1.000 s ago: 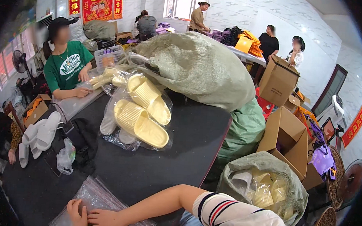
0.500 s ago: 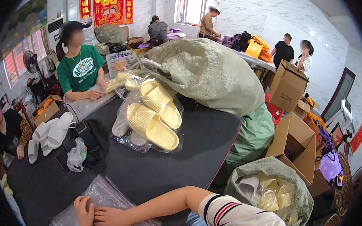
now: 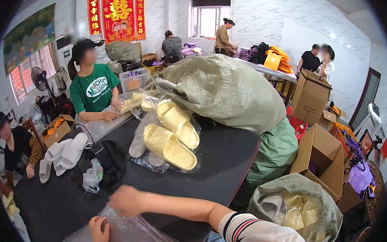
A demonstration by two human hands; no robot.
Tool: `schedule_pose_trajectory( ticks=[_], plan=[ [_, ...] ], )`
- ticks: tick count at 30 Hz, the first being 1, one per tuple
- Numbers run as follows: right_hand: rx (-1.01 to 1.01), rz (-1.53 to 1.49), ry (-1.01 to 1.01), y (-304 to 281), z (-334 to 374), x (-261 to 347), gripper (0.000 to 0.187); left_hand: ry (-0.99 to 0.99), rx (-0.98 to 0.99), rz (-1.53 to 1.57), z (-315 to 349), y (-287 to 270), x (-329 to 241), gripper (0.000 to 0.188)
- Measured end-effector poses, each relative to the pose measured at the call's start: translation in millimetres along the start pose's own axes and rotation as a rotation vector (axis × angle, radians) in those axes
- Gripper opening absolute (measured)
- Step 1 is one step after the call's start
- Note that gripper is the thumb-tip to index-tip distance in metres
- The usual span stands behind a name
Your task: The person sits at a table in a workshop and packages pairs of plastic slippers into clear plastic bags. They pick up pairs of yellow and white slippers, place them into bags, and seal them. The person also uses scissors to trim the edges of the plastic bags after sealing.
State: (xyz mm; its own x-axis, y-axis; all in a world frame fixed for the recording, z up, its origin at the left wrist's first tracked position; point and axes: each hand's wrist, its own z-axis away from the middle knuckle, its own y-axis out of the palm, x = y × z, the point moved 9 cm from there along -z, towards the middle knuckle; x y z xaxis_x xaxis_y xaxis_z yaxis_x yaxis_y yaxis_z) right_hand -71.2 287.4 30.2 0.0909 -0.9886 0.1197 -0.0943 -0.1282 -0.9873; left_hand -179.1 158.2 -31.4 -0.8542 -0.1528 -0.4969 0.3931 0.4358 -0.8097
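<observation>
A stack of clear plastic bags (image 3: pixel 135 237) lies on the black tabletop at the near edge. On the stack's left part rests my left hand (image 3: pixel 99 233), its thumb apart from the fingers and nothing visible in it. My right hand (image 3: pixel 126 201) is over the far end of the bags, smeared by motion, so its fingers and anything in them are unclear. Beyond it sit pale yellow slippers (image 3: pixel 170 147) in clear bags, piled on other bagged slippers. White slippers (image 3: pixel 74 150) stand at the left, beside a small crumpled plastic bag (image 3: pixel 93 175).
Across the table (image 3: pixel 203 183), a person in green (image 3: pixel 93 88) handles bagged slippers. A large woven sack (image 3: pixel 226 85) bulges over the far edge. At my right are an open sack (image 3: pixel 259 198) of slippers and a cardboard box (image 3: pixel 305 148). Another person (image 3: pixel 19 148) sits far left.
My right hand has lifted off the bags beside my left hand and moved away from me. My left hand stays on the stack. The whole view has shifted slightly.
</observation>
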Motion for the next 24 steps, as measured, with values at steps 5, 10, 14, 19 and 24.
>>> schedule_pose_trajectory(
  ticks=[5,10,14,19,24],
  plan=[
    [-0.644,0.113,0.401,-122,81,-113,0.064,0.036,0.018,-0.073,-1,-7,-15,0.032],
    [-0.667,0.173,0.979,-128,163,-209,0.089,0.014,0.036,-0.086,0,-8,-13,0.031],
    [-0.623,0.057,1.091,-113,192,-239,0.098,0.059,0.038,-0.086,-2,-6,-16,0.031],
    [-0.817,-0.012,1.063,-111,195,-248,0.096,0.065,0.01,-0.079,-1,-7,-17,0.031],
    [-0.906,0.029,1.183,-105,216,-265,0.097,0.059,0.013,-0.088,0,-6,-11,0.031]
  ],
)
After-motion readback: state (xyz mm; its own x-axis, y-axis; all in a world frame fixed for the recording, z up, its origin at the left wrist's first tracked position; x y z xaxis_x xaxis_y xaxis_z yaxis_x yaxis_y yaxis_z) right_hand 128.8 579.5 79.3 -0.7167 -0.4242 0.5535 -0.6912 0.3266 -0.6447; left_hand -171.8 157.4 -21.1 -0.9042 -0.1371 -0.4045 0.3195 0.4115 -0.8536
